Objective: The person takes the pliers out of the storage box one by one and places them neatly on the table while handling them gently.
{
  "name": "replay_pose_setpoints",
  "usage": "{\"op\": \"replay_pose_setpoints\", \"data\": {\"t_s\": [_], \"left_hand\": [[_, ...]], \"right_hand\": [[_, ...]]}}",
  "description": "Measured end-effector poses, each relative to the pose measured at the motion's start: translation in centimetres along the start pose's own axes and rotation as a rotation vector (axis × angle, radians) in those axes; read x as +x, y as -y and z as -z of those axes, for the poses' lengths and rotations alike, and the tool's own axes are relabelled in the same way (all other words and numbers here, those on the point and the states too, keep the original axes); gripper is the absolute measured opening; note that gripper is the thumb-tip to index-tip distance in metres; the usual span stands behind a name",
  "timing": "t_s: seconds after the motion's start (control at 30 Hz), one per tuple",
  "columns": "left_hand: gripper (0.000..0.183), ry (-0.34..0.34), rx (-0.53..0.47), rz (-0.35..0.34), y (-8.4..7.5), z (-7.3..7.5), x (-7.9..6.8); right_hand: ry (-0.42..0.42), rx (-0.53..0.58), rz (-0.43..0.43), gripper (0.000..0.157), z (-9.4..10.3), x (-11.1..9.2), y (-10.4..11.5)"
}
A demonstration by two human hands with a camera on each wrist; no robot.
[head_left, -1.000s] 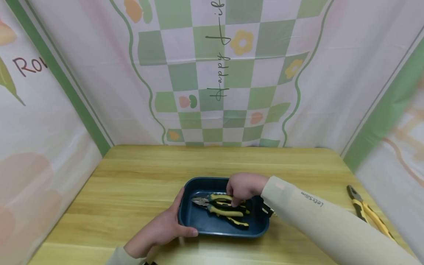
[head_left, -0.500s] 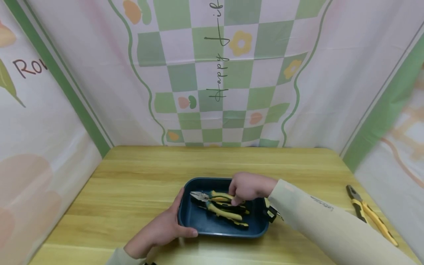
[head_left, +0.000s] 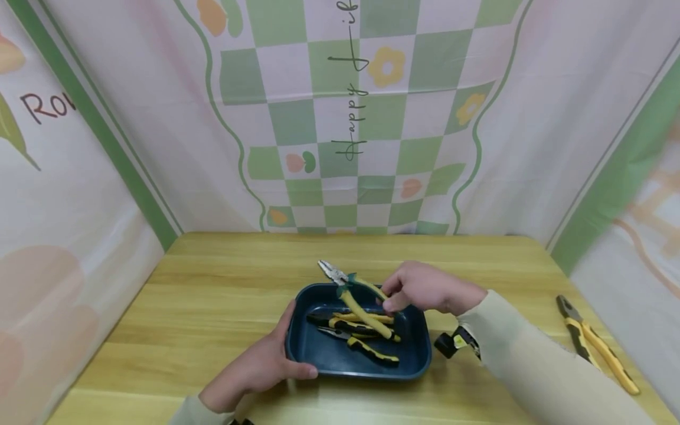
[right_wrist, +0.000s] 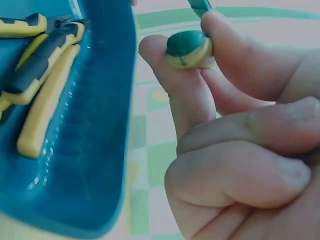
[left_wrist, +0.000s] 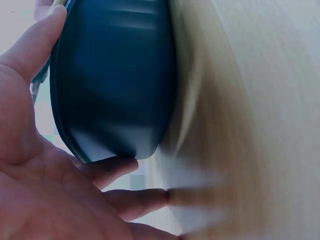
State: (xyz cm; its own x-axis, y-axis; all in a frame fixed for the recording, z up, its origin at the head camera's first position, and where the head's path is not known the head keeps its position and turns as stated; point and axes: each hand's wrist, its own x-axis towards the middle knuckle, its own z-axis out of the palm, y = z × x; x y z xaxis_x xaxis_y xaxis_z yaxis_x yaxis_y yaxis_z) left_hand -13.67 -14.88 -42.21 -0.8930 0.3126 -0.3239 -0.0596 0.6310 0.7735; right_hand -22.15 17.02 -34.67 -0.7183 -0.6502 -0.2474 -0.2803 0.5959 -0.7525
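Note:
In the head view my right hand (head_left: 425,287) pinches one handle of combination pliers (head_left: 359,308) with green and yellow grips. Their jaws point up and left past the back rim of a dark blue tray (head_left: 324,363). The right wrist view has the held handle's end (right_wrist: 186,44) between thumb and forefinger. My left hand (head_left: 265,360) lies against the tray's left end, thumb along the front rim, fingers fairly straight on the outer wall (left_wrist: 115,90). Inside the tray lie long-nose pliers (head_left: 374,352) and black-and-yellow pliers (head_left: 342,324), partly hidden under the raised pair.
Another yellow-and-black pair of pliers (head_left: 572,324) lies on the wooden table (head_left: 223,277) near its right edge. Patterned cloth (head_left: 340,118) hangs behind and at both sides. A small black camera (head_left: 448,344) sits at my right wrist.
My right hand has risen out of the tray, up and to the right, lifting the green-and-yellow pliers. The pliers beneath have come into sight. My left hand stays put.

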Motion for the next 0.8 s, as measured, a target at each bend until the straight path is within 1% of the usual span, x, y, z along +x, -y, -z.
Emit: {"op": "replay_pose_setpoints", "data": {"t_s": [0.03,0.2,0.27,0.47,0.57,0.7,0.8], "left_hand": [[0.128,0.002,0.001,0.004,0.0,0.0,0.0],[0.128,0.005,0.005,0.006,0.0,0.0,0.1],[0.128,0.003,0.006,0.004,0.1,0.0,0.2],[0.128,-0.004,0.013,0.003,-0.1,0.0,0.1],[0.128,-0.004,0.01,0.001,-0.2,0.0,0.0],[0.128,-0.005,0.004,-0.007,-0.2,0.0,-0.2],[0.128,-0.005,0.003,-0.008,-0.2,0.0,-0.2]], "right_hand": [[-0.006,0.028,-0.01,0.023,0.3,-0.2,-0.2],[-0.038,0.147,-0.065,0.022,1.6,-1.5,-1.2],[-0.052,0.175,-0.084,0.02,2.0,-1.9,-1.7],[-0.116,0.232,-0.135,0.022,2.7,-3.4,-3.1],[-0.17,0.201,-0.166,0.021,3.0,-4.4,-3.6],[-0.253,0.069,-0.22,0.019,3.5,-5.9,-4.0],[-0.289,-0.014,-0.255,0.018,3.8,-7.0,-4.5]]}}
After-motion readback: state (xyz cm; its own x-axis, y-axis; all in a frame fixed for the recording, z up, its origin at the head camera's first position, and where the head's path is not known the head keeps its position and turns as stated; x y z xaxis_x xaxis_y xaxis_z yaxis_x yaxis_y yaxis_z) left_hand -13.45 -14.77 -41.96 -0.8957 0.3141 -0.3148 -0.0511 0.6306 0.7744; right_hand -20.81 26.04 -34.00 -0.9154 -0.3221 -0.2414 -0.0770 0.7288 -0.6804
